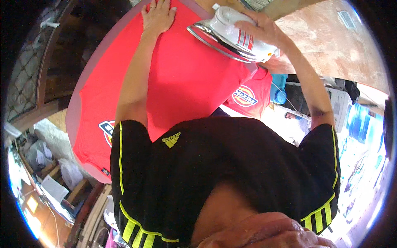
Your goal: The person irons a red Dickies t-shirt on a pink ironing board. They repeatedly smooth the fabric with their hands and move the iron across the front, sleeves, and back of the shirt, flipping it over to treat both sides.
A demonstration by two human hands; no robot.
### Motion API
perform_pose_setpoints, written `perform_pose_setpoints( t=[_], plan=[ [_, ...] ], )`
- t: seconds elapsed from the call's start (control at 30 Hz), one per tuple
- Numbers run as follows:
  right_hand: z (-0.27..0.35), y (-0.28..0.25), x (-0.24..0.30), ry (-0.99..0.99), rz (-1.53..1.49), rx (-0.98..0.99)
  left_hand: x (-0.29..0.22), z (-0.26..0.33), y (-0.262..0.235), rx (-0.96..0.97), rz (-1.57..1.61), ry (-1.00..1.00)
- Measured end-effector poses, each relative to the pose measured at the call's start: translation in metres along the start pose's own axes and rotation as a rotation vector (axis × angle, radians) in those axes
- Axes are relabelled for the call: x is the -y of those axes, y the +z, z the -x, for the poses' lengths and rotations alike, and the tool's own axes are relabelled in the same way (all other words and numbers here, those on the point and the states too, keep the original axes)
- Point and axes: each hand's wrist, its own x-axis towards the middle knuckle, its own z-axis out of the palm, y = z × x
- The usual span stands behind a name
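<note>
A red shirt lies spread over the ironing board, whose pale mauve cover shows along the left edge. Toward the board's far end, my left hand rests flat on the cloth with its fingers spread. My right hand is wrapped round the top of a white clothes iron with a shiny metal base. The iron is at the shirt's far right edge, its tip pointing left. Whether its base presses on the cloth, I cannot tell. Part of the shirt with a printed patch hangs over the right side.
To the right are a blue plastic container and a white appliance-like box. A dark wooden cabinet stands at the left. Below it, plastic bags and papers clutter the lower left. A pinkish wall is at the far right.
</note>
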Motion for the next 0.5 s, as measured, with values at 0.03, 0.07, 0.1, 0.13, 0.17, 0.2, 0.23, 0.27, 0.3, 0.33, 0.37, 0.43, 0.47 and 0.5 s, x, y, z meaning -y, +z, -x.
perform_pose_setpoints(
  t=[0.03, 0.07, 0.1, 0.13, 0.17, 0.2, 0.23, 0.27, 0.3, 0.33, 0.37, 0.43, 0.47, 0.5],
  plan=[
    [0.000, -0.002, -0.014, 0.113, -0.046, -0.007, -0.004, 0.000, -0.003, 0.026, 0.014, -0.011],
    [-0.005, -0.011, -0.025, 0.165, -0.073, 0.000, -0.007, -0.001, -0.007, 0.052, 0.027, -0.022],
    [-0.014, -0.021, -0.029, 0.210, -0.108, 0.016, -0.008, 0.000, -0.011, 0.083, 0.032, -0.045],
    [-0.021, -0.031, -0.027, 0.255, -0.143, 0.036, -0.007, 0.002, -0.012, 0.095, 0.037, -0.050],
    [-0.025, -0.037, -0.020, 0.393, -0.217, -0.024, -0.006, 0.003, -0.013, 0.107, 0.042, -0.057],
    [-0.026, -0.041, -0.023, 0.375, -0.208, -0.111, -0.006, 0.005, -0.015, 0.120, 0.048, -0.065],
    [-0.026, -0.045, -0.028, 0.356, -0.200, -0.197, -0.006, 0.004, -0.016, 0.130, 0.035, -0.071],
    [-0.025, -0.048, -0.032, 0.336, -0.191, -0.282, -0.006, 0.004, -0.017, 0.123, 0.031, -0.063],
    [-0.020, -0.054, -0.035, 0.323, -0.258, -0.264, -0.005, 0.002, -0.017, 0.112, 0.030, -0.050],
    [-0.013, -0.061, -0.038, 0.309, -0.324, -0.247, -0.005, 0.000, -0.016, 0.099, 0.029, -0.037],
    [-0.007, -0.066, -0.038, 0.296, -0.389, -0.231, -0.005, -0.001, -0.013, 0.092, 0.043, -0.026],
    [-0.009, -0.055, -0.037, 0.416, -0.297, -0.306, -0.001, -0.006, -0.009, 0.069, 0.047, -0.001],
    [-0.007, -0.049, -0.039, 0.479, -0.249, -0.345, 0.004, -0.007, 0.000, -0.021, 0.042, 0.037],
    [-0.006, -0.039, -0.055, 0.355, -0.240, -0.355, 0.014, -0.005, 0.008, -0.107, 0.018, 0.069]
  ],
)
